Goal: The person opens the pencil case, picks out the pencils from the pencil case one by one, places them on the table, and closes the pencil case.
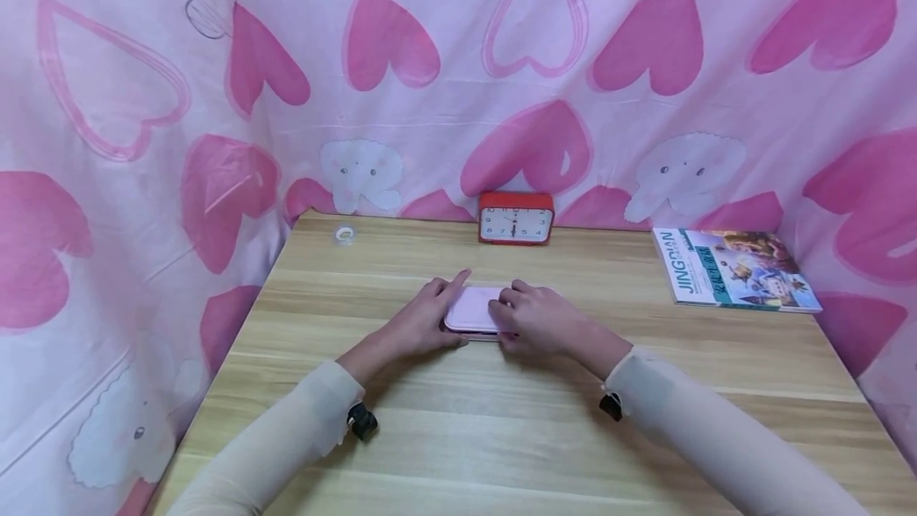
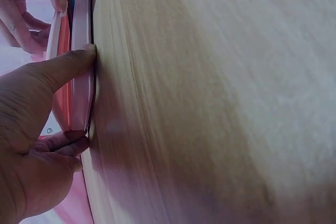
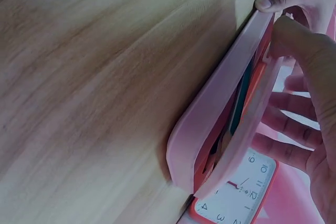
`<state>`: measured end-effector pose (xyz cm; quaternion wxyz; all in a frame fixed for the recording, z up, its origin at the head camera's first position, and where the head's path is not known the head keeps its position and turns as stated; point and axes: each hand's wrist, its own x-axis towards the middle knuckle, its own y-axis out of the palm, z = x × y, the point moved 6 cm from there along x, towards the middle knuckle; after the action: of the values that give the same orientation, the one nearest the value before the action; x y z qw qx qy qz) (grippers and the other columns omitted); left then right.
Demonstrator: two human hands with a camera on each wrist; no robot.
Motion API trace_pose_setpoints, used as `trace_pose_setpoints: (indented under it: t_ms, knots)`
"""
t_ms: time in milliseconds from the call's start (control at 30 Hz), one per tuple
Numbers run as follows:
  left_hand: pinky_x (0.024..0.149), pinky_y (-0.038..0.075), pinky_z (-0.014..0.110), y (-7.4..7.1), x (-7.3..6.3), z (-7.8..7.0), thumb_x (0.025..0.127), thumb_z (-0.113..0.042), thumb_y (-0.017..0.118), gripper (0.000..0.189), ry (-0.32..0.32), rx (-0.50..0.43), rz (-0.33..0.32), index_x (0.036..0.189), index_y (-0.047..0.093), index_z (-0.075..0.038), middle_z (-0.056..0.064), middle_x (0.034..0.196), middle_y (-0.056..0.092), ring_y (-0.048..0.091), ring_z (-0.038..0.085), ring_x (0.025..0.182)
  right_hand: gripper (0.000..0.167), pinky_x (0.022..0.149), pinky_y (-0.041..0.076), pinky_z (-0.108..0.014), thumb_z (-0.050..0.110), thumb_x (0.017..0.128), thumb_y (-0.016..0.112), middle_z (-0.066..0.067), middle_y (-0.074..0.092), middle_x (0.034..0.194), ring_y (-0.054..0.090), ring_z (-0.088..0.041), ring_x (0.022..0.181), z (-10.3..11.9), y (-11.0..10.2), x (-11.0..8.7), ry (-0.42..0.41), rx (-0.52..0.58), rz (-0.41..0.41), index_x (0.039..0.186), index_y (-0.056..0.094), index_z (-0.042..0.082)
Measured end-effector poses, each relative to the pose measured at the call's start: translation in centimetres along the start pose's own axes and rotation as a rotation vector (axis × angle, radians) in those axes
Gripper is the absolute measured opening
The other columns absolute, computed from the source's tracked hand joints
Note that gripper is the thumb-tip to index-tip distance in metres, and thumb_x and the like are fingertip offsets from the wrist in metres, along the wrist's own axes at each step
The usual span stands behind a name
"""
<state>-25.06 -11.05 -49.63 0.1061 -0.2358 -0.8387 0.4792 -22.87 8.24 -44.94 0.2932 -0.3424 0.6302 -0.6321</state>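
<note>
A pink pencil case lies on the table, its lid lifted slightly along the front edge. Through the gap in the right wrist view show a red-orange lining and a dark green, long thin thing; other contents are too dark to make out. My left hand grips the left end of the case, thumb on the front wall of the base. At the right part of the case, my right hand holds the lid, thumb at its front edge and fingers over the top.
Behind the case, a red alarm clock stands by the curtain. A magazine lies at the back right of the wooden table. At the back left is a small clear roll of tape.
</note>
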Motion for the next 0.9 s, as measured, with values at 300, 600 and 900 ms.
trace_pose_setpoints:
  t_ms: [300, 600, 900]
  knots:
    - [0.12, 0.055, 0.048, -0.2, -0.1, -0.1, 0.089, -0.037, 0.095, 0.125, 0.0, -0.016, -0.005, 0.18, 0.009, -0.034, 0.018, 0.15, 0.055, 0.059, 0.029, 0.131, 0.064, 0.108, 0.065, -0.048, 0.051, 0.099, 0.08, -0.009, 0.078, 0.134, 0.071, -0.029, 0.121, -1.0, -0.7, -0.8, -0.01, -0.03, -0.047, 0.149, 0.07, 0.013]
    - [0.121, 0.054, 0.049, 0.0, -0.5, 0.1, 0.091, -0.04, 0.093, 0.125, -0.012, -0.038, 0.008, 0.178, 0.003, -0.044, 0.02, 0.153, 0.053, 0.057, 0.03, 0.133, 0.068, 0.104, 0.066, -0.047, 0.054, 0.093, 0.085, -0.009, 0.081, 0.129, 0.074, -0.03, 0.116, -2.2, -1.1, -1.9, -0.011, -0.042, -0.221, 0.144, 0.074, 0.011]
    - [0.125, 0.05, 0.053, 0.3, -0.6, 0.4, 0.085, -0.043, 0.097, 0.136, -0.049, -0.051, -0.029, 0.176, -0.003, -0.049, 0.021, 0.161, 0.052, 0.051, 0.035, 0.148, 0.064, 0.105, 0.066, -0.051, 0.057, 0.094, 0.084, -0.007, 0.085, 0.119, 0.078, -0.029, 0.111, -3.9, -0.6, -2.9, 0.054, 0.009, -0.29, 0.14, 0.078, 0.013]
